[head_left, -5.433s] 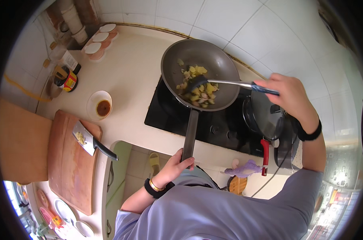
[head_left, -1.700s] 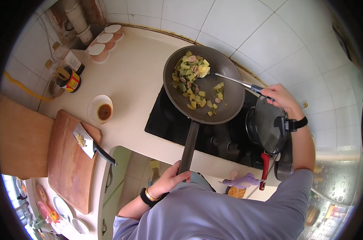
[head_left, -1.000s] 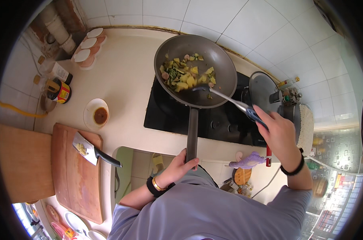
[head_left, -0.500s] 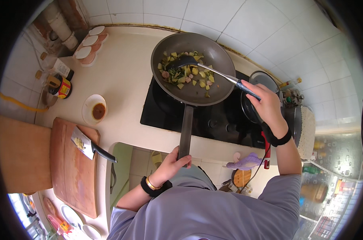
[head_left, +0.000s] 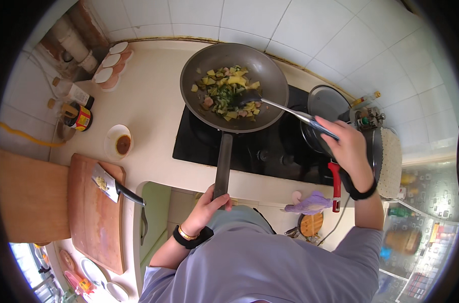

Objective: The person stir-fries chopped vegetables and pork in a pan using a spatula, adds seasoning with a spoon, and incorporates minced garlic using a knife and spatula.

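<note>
The left hand [head_left: 208,204] grips the long handle of the pan [head_left: 233,86] — the pan sits on the black stove [head_left: 270,151], at the far side of the worktop [head_left: 153,111]. The right hand [head_left: 347,146] holds a spoon [head_left: 270,103] — its tip is in the chopped food [head_left: 224,93].

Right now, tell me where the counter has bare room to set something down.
Bare counter lies between the pan and the small sauce bowl. Crowded: the back-left corner with bottles and lidded cups, and the cutting board, where a cleaver lies.

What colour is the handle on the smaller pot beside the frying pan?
Red: the small pot's handle hangs over the counter edge below the right hand. Head view, the only one.
</note>
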The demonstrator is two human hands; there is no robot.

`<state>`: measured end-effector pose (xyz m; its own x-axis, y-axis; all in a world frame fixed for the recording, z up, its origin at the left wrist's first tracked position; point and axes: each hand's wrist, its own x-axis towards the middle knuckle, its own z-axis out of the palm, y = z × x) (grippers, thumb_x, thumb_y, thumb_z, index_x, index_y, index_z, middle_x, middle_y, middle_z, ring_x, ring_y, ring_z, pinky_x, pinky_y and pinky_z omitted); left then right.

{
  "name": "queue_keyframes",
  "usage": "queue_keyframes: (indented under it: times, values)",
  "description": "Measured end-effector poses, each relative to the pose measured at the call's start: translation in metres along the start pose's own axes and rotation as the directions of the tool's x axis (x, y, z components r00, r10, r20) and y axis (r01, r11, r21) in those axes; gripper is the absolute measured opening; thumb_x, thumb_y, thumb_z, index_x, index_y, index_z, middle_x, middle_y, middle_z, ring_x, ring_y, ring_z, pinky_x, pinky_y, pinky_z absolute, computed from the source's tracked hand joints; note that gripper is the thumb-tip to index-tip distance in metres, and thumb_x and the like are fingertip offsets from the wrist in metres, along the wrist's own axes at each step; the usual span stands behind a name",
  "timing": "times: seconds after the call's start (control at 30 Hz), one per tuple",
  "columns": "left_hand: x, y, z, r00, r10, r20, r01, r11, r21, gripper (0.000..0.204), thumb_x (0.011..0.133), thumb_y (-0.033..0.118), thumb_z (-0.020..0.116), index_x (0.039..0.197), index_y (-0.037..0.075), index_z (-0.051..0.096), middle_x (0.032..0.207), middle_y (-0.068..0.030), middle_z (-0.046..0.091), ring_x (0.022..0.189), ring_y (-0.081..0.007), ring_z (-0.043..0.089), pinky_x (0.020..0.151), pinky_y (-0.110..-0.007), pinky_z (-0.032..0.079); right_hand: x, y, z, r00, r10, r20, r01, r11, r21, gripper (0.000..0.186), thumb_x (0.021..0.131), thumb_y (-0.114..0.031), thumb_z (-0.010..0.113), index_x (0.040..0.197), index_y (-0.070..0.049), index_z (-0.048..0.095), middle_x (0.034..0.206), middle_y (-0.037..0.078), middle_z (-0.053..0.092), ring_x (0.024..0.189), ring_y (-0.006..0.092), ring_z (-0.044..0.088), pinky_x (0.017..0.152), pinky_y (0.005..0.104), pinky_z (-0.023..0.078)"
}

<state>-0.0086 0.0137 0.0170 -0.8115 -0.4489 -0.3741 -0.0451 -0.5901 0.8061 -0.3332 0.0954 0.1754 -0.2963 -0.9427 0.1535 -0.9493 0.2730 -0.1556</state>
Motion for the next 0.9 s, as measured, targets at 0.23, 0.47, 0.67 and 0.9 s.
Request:
queue_keyframes:
  times: [0.23,0.47,0.67,0.9]
  values:
    - [0.001,-0.004,0.001,1.000,0.026,-0.008,-0.026,1.000,0.003,0.015,0.094,0.017,0.048,0.097,0.002,0.047,0.080,-0.0060,0.059,0.076,-0.0134,0.055,0.075,-0.027,0.042,0.015,0.006,0.046,0.992,-0.051,-0.116,0.056,0.998,0.041,0.040,0.078,-0.010,0.067,0.115,-0.023,0.063,0.077,0.007,0.057,0.066,0.0278,0.058,0.059,0.0355,0.047]
    - [-0.001,-0.001,0.002,0.999,0.022,-0.027,-0.021,1.000,0.013,0.014,0.093,0.016,0.047,0.095,0.002,0.048,0.079,-0.0062,0.059,0.075,-0.0139,0.055,0.074,-0.028,0.043,-0.009,0.016,-0.004,0.998,0.009,-0.068,-0.008,1.000,0.003,0.041,0.077,-0.011,0.068,0.116,-0.024,0.063,0.078,0.008,0.058,0.067,0.0281,0.058,0.059,0.0345,0.046]
    - [0.000,0.000,0.004,0.999,0.016,-0.032,-0.015,1.000,0.020,0.014,0.093,0.016,0.047,0.094,0.002,0.048,0.079,-0.0064,0.060,0.076,-0.0144,0.056,0.075,-0.028,0.043,0.020,0.008,0.057,0.982,-0.057,-0.181,0.075,0.993,0.092,0.039,0.078,-0.013,0.067,0.115,-0.024,0.063,0.081,0.006,0.058,0.067,0.0285,0.058,0.058,0.0365,0.046]
    - [-0.001,-0.001,0.002,0.999,0.012,-0.033,-0.011,1.000,0.024,0.014,0.093,0.015,0.046,0.094,0.002,0.048,0.080,-0.0071,0.060,0.076,-0.0146,0.055,0.076,-0.029,0.043,-0.012,0.018,-0.014,0.999,-0.002,-0.034,0.000,0.999,-0.047,0.039,0.076,-0.010,0.068,0.114,-0.022,0.064,0.079,0.008,0.058,0.067,0.0281,0.058,0.058,0.0345,0.046]
